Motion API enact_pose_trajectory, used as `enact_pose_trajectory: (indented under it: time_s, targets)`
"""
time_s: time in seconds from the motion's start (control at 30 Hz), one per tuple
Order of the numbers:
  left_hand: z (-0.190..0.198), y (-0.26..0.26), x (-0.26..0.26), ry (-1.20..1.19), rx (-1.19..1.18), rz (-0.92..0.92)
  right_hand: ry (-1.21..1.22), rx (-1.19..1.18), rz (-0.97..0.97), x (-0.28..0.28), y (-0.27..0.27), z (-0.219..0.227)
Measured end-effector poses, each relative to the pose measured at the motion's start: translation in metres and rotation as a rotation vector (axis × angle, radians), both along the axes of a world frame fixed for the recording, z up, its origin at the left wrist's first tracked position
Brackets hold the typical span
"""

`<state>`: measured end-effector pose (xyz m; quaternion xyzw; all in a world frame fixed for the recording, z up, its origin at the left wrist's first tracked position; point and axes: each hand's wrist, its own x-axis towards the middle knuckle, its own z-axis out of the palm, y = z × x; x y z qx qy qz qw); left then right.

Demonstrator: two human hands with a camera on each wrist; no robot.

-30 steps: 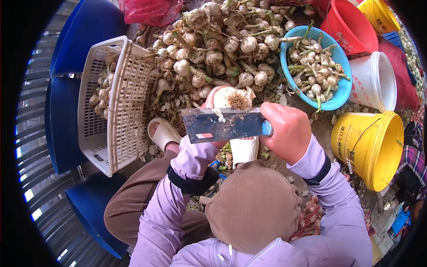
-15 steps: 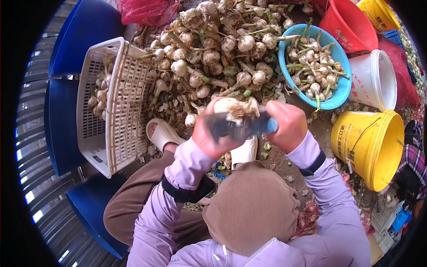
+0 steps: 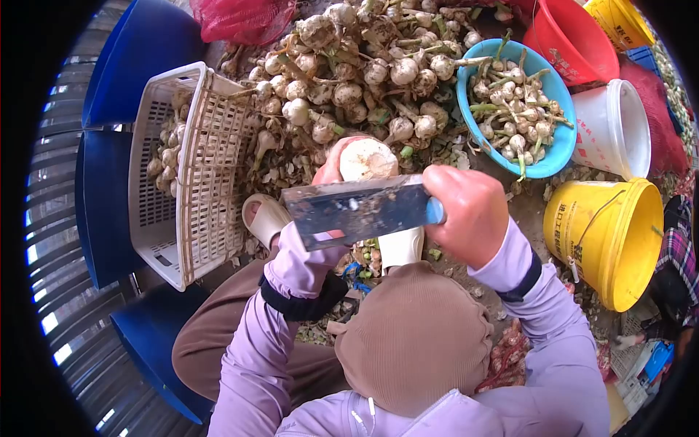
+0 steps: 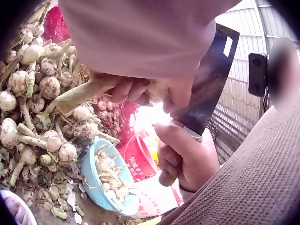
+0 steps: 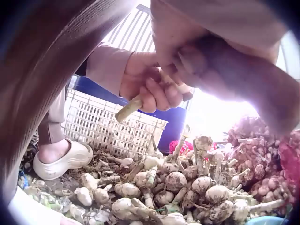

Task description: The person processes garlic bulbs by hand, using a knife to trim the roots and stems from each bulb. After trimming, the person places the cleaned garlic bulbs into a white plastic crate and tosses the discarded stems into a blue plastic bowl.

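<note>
Watching from far off, I see my left hand curled around a big garlic bulb, with its pale end facing up at the head camera. The garlic's thick stem pokes out past the fingers. My right hand is wrapped tight around the handle of a wide, dirty knife. The blade lies flat across the view, just beside the bulb; I can't tell if they touch. Past the hands is a big garlic pile. To the left stands a white basket with garlic in it. To the right, a blue bowl holds more garlic, near a red bucket, a white bucket and a yellow bucket.
</note>
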<state>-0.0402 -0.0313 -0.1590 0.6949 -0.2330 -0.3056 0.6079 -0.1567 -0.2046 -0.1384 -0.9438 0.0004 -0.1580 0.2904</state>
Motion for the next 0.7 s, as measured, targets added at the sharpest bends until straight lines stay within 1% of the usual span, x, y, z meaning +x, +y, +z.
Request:
enact_pose_trajectory:
  time_s: [0.07, 0.1, 0.17, 0.23, 0.33, 0.37, 0.43, 0.47, 0.5, 0.53, 0.57, 0.6, 0.63, 0.67, 0.7]
  targets:
    - [-0.006, 0.002, -0.001, -0.166, 0.0, -0.066, -0.001, -0.019, -0.049, -0.001, -0.002, -0.006]
    - [-0.006, 0.002, -0.001, -0.17, -0.002, -0.067, -0.005, -0.021, -0.05, 0.0, -0.003, -0.008]
    - [-0.008, 0.004, -0.006, 0.011, -0.053, -0.03, -0.062, -0.009, -0.061, -0.002, -0.003, -0.012]
    - [-0.01, 0.004, -0.007, 0.043, -0.061, -0.006, -0.048, -0.006, -0.058, -0.002, -0.005, -0.014]
    - [0.001, 0.001, -0.007, 0.075, -0.123, -0.033, -0.043, -0.006, -0.044, -0.002, -0.008, -0.016]
    - [0.011, -0.001, -0.007, 0.03, -0.037, -0.046, -0.057, -0.013, -0.034, 0.0, -0.009, -0.016]
    - [0.026, 0.004, -0.01, -0.08, 0.093, -0.078, 0.025, 0.016, -0.197, 0.001, -0.023, -0.026]
    - [0.026, 0.004, -0.015, -0.159, 0.087, -0.054, 0.06, -0.069, -0.232, 0.004, -0.033, -0.024]
    - [0.025, 0.004, -0.019, -0.242, 0.088, -0.014, 0.094, -0.032, -0.234, 0.002, -0.034, -0.02]
    - [0.022, 0.005, -0.015, -0.026, 0.052, -0.003, 0.052, 0.029, -0.186, -0.002, -0.032, -0.017]
    - [0.017, 0.004, -0.01, 0.068, 0.085, 0.036, 0.019, 0.082, -0.163, -0.004, -0.024, -0.007]
    - [0.0, 0.005, -0.009, 0.347, -0.199, 0.023, -0.08, 0.021, -0.116, -0.004, -0.016, -0.006]
    - [-0.013, 0.008, -0.01, 0.624, -0.475, 0.023, -0.046, 0.012, -0.054, -0.004, -0.009, 0.001]
    - [0.009, 0.003, -0.007, 0.037, -0.023, -0.055, -0.04, 0.016, -0.017, -0.002, -0.004, 0.002]
    - [0.008, 0.005, -0.007, 0.032, -0.019, -0.052, -0.04, 0.019, 0.024, 0.001, -0.002, 0.001]
